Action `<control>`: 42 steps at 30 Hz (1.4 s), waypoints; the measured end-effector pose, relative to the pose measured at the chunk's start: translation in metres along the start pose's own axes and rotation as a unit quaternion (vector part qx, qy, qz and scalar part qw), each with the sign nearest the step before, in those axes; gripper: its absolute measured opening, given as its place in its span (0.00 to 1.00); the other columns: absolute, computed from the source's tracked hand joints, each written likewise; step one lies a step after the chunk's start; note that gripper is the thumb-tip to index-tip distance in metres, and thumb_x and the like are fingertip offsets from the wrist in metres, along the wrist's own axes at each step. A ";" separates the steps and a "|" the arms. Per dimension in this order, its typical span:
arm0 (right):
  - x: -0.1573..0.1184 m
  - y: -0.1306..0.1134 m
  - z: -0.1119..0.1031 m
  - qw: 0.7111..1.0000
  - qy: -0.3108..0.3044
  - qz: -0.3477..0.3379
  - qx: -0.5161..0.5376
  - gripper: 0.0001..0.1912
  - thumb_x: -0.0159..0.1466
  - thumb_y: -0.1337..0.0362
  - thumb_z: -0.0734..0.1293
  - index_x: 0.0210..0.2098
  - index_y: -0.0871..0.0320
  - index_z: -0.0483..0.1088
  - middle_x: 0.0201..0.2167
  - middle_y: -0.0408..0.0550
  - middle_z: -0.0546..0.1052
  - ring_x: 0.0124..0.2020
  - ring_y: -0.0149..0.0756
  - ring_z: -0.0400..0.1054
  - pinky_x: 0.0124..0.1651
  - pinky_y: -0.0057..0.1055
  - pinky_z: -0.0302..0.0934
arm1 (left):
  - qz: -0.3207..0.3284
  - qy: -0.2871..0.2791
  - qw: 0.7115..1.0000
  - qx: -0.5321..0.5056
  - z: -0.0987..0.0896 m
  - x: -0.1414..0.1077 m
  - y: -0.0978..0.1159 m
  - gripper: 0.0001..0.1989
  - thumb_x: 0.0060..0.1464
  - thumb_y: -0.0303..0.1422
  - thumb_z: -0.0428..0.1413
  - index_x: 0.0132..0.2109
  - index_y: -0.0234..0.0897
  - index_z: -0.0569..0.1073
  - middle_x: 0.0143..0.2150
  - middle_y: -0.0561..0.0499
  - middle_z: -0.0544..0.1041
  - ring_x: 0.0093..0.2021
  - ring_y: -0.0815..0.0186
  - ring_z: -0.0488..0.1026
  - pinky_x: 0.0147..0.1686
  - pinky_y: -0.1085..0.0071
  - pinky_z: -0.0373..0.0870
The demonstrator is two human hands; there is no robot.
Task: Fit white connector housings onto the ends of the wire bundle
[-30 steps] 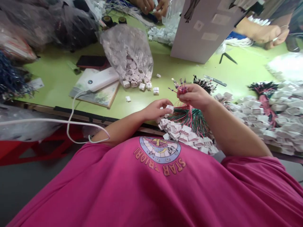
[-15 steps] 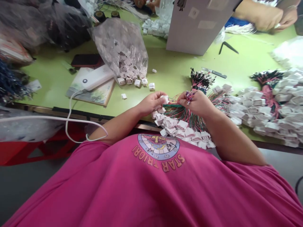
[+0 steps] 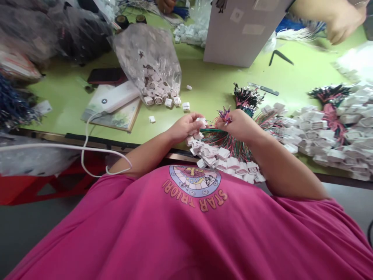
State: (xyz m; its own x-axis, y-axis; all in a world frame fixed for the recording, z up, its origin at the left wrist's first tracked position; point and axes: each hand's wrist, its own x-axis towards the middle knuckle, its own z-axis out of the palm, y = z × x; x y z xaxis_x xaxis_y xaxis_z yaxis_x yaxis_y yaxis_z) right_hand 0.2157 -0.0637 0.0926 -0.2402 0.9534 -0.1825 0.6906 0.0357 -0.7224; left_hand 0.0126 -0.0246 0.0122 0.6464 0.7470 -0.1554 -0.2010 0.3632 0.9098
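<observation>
My left hand (image 3: 186, 127) pinches a white plastic connector housing (image 3: 201, 121) between thumb and fingers. Just to its right, my right hand (image 3: 237, 123) is closed around thin wires, and a tuft of purple-and-metal wire ends (image 3: 225, 115) sticks up from its grip. A short length of wire spans the gap between the two hands. Below them a bundle of red and green wires (image 3: 223, 140) lies on the table, with many white connectors (image 3: 224, 155) along the near edge. Black wire ends (image 3: 247, 97) of a bundle fan out behind my right hand.
A clear bag (image 3: 148, 50) spills white housings onto the green table (image 3: 201, 85). A power bank (image 3: 119, 97) with a white cable rests on a notebook (image 3: 128, 120). A grey box (image 3: 241, 35) stands ahead. More wired connectors (image 3: 335, 132) lie right. A co-worker's hand (image 3: 344, 25) appears top right.
My right hand has shifted slightly left and turned, so the purple wire ends stand higher. My left hand stays nearly in place. The co-worker's hands at the top right have moved.
</observation>
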 end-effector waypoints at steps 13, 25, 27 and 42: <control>0.009 -0.004 0.003 0.996 -0.025 0.080 -0.022 0.11 0.55 0.62 0.66 0.19 0.60 0.65 0.16 0.39 0.57 0.21 0.26 0.50 0.26 0.30 0.45 | 0.059 0.040 0.989 0.130 0.001 -0.004 0.002 0.24 0.40 0.42 0.67 0.39 0.34 0.68 0.35 0.53 0.74 0.28 0.75 0.68 0.29 0.77 0.63; 0.013 0.006 0.016 0.997 -0.033 0.024 0.059 0.11 0.55 0.59 0.69 0.23 0.60 0.71 0.17 0.41 0.66 0.23 0.29 0.59 0.28 0.30 0.52 | 0.108 0.077 0.942 0.308 0.004 -0.006 0.008 0.23 0.44 0.47 0.63 0.40 0.33 0.71 0.34 0.50 0.74 0.30 0.71 0.66 0.32 0.74 0.61; 0.012 0.009 0.006 0.996 -0.054 0.002 0.068 0.10 0.55 0.59 0.69 0.24 0.60 0.72 0.19 0.42 0.68 0.23 0.29 0.60 0.29 0.30 0.53 | 0.117 0.079 0.919 0.369 0.008 -0.016 0.017 0.23 0.46 0.47 0.62 0.42 0.34 0.73 0.33 0.51 0.75 0.29 0.71 0.66 0.32 0.73 0.61; 0.042 0.001 0.028 0.968 -0.106 0.003 0.228 0.06 0.54 0.64 0.68 0.31 0.59 0.69 0.17 0.36 0.63 0.19 0.24 0.52 0.23 0.26 0.46 | 0.218 -0.160 0.782 0.561 0.026 -0.069 0.040 0.31 0.49 0.33 0.58 0.62 0.44 0.65 0.56 0.42 0.69 0.51 0.57 0.70 0.49 0.63 0.67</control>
State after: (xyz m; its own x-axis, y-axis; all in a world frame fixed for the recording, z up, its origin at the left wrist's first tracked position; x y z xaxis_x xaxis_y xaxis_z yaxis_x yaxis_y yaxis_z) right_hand 0.1866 -0.0320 0.0656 -0.4045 0.8691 -0.2847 0.3315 -0.1508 -0.9313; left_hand -0.0208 -0.0766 0.0695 0.8841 0.4203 0.2045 0.2025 -0.7388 0.6428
